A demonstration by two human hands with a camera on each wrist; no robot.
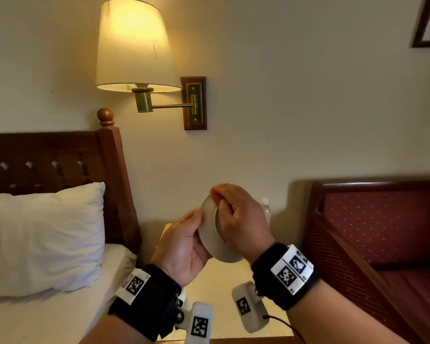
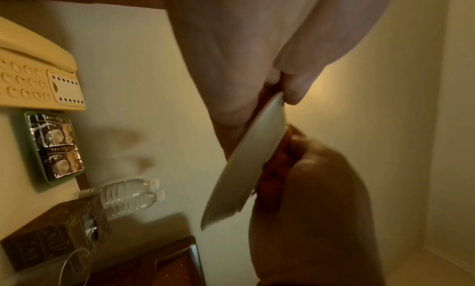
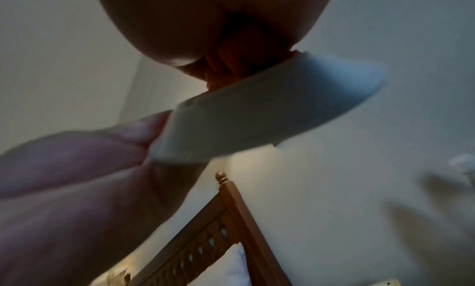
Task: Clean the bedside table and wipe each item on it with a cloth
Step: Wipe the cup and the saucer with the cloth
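The bed (image 1: 47, 244) fills the lower left of the head view, a sofa (image 1: 382, 232) the right, a lit lamp (image 1: 134, 45) above. The pale tabletop (image 1: 221, 289) lies low centre. The left hand (image 1: 184, 247) grips the saucer (image 1: 210, 232) held on edge above it; the right hand (image 1: 241, 217) presses a bunched orange cloth (image 2: 272, 180) against it. Stiff, smooth, breakable, probably light: best held by the rim.

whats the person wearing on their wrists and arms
Each wrist carries a wide black band: the left wristband and the right wristband bear white tags printed with black square-pattern markers. A white camera block with its own marker hangs below each. A thin dark cable trails from the right one. Forearms bare, no sleeves.
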